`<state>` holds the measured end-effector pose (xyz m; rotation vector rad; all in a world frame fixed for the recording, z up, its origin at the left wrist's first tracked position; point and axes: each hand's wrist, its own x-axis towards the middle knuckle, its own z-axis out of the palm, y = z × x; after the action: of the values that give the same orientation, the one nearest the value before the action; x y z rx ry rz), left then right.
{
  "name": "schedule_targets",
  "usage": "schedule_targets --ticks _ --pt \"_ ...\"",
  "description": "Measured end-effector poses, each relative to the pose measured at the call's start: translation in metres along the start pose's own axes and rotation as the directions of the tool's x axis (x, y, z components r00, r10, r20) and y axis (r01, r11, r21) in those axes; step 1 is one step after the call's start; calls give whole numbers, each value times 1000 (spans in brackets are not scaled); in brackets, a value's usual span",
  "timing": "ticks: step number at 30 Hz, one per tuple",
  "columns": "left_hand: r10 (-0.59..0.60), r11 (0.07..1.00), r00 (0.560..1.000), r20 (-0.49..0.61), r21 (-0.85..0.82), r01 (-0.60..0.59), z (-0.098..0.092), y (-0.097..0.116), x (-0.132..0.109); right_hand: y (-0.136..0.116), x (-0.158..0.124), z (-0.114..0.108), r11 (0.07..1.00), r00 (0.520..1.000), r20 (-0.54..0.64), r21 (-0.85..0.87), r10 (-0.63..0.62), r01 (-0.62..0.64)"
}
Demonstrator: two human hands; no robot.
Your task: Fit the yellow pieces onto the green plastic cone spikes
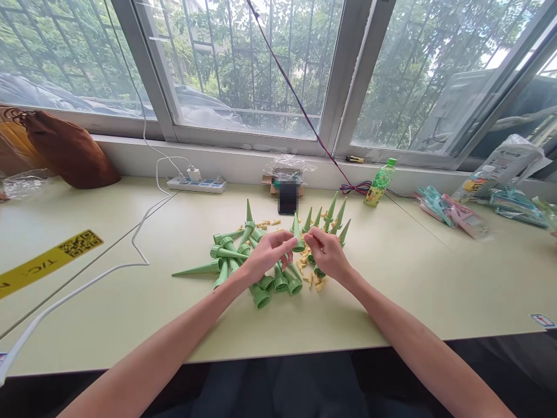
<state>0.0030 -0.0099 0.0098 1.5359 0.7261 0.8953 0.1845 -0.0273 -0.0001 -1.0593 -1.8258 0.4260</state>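
Between the fingers of my left hand [275, 251] is a green plastic watering spike [297, 237], tip up and open collar down. My right hand [325, 248] is closed in a pinch right beside that spike, on what looks like a small yellow plastic piece, mostly hidden by the fingertips. Loose green spikes [261, 297] lie in a heap under and to the left of my left hand. Several more spikes [331, 206] stand upright behind my right hand. Small yellow pieces [321, 284] are scattered below and between the hands.
A phone [288, 198] leans on a small box at the back. Behind, there are a power strip [198, 184] with a white cable, a green-capped bottle [380, 183], and a brown pouch [69, 151]. Pink and teal packaged items [452, 209] lie at the right. Windows line the far side.
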Motion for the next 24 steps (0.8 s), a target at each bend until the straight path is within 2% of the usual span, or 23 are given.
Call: schedule_targets --ticks 6,9,14,19,24 --pt "117 976 993 -21 189 -111 1 -3 -3 -2 0 0 999 1000 -10 37 24 -23" --pt "230 932 972 -52 298 -205 1 -6 -3 -3 0 0 997 999 -8 56 44 -44" --pt "419 827 907 -46 430 -361 1 -8 -2 -3 0 0 994 998 -1 81 69 -68" --pt "535 732 844 -22 510 -451 0 -13 1 -1 -1 0 990 997 7 114 77 -77" --pt "654 593 756 4 618 -516 -2 -19 3 -2 -1 0 984 995 21 146 101 -103"
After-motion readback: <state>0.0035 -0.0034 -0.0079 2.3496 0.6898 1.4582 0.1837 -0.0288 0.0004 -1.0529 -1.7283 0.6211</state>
